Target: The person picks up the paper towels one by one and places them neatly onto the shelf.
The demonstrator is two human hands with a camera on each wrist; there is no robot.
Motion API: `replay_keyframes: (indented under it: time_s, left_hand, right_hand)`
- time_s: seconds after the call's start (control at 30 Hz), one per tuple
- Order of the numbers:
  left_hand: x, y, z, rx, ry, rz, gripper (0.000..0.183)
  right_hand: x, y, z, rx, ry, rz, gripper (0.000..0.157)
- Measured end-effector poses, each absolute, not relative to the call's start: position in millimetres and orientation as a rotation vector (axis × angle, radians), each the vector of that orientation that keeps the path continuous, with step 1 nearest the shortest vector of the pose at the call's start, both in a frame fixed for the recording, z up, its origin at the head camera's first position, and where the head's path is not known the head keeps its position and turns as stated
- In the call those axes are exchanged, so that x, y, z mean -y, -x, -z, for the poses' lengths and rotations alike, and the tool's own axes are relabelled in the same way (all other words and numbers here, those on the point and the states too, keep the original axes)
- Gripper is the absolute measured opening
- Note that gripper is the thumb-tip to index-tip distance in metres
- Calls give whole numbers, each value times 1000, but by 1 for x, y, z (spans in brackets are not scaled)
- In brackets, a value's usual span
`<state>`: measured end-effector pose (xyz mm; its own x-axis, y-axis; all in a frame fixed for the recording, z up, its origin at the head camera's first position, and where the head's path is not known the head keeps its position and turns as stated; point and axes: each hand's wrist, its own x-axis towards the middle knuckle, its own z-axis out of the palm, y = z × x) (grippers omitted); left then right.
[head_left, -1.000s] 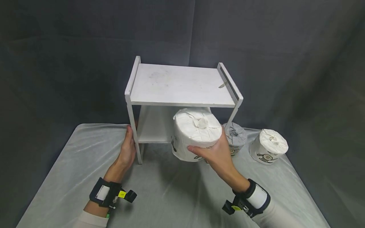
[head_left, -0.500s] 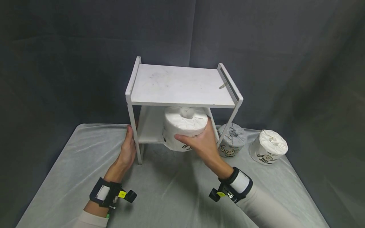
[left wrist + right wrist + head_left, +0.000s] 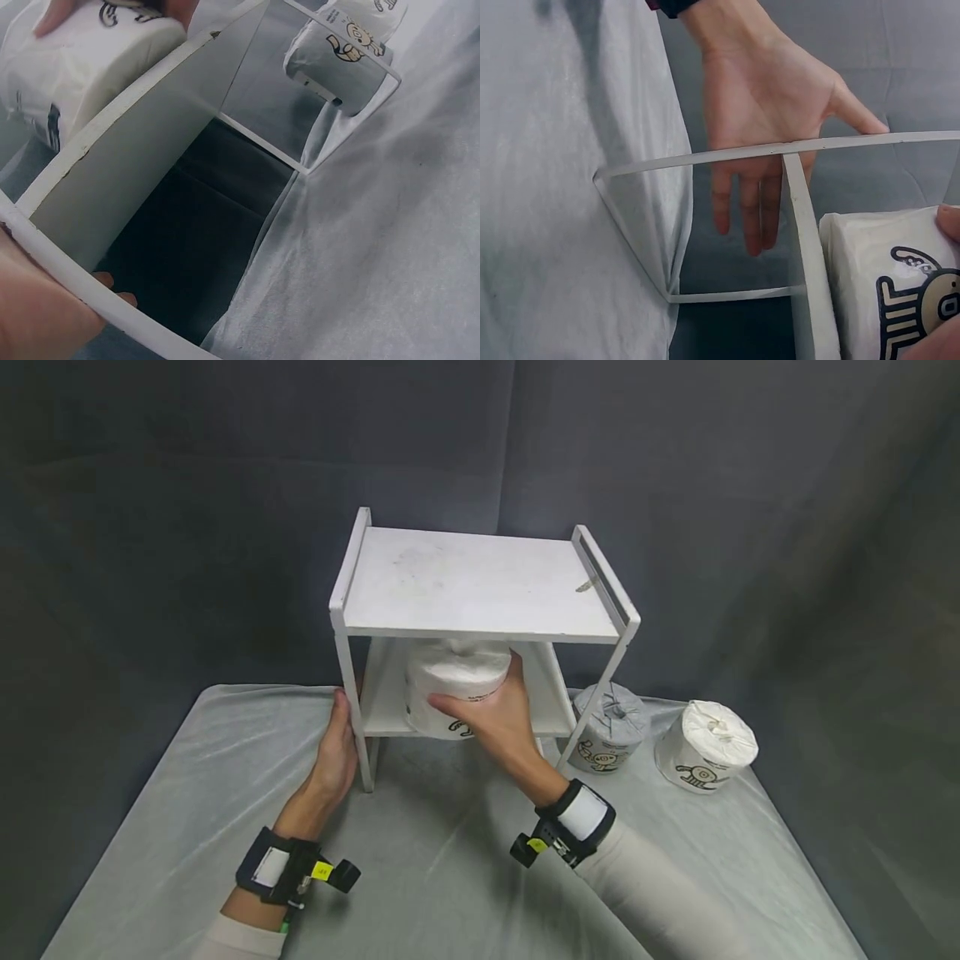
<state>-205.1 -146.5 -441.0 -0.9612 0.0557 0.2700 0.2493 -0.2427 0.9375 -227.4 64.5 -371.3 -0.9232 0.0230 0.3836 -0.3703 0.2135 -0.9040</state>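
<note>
A white shelf unit point(image 3: 472, 585) with two levels stands at the middle of the table. My right hand point(image 3: 501, 714) grips a paper-wrapped toilet roll point(image 3: 438, 681) by its right side, thumb at the front. The roll is upright, over the lower shelf point(image 3: 386, 693), its back part hidden under the top board. At the left, my left hand point(image 3: 333, 760) rests against the outside of the unit's front left leg. In the right wrist view the fingers of that left hand point(image 3: 761, 105) are straight, pointing past the frame, with the thumb on the leg.
Two more wrapped toilet rolls stand right of the unit: a greyish one point(image 3: 611, 727) beside its right leg and a white one point(image 3: 707, 747) near the table's right edge. A pale cloth point(image 3: 420, 877) covers the table. Dark fabric point(image 3: 675, 485) hangs behind.
My right hand has carried the toilet roll left and back, from in front of the unit to between its two levels. My left hand has stayed at the left leg.
</note>
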Motion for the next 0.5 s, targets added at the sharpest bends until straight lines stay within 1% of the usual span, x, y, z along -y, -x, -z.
replay_keyframes:
  time_s: [0.27, 0.4, 0.5]
  left_hand:
    - [146, 204, 438, 1876, 378, 2330, 78]
    - [146, 204, 439, 1860, 382, 2329, 78]
    - [146, 204, 440, 1846, 374, 2337, 78]
  right_hand:
    - [-45, 236, 375, 2191, -283, -1723, 108]
    - [-34, 238, 373, 2160, -323, -1725, 106]
    - [-26, 232, 364, 2118, -334, -1746, 102]
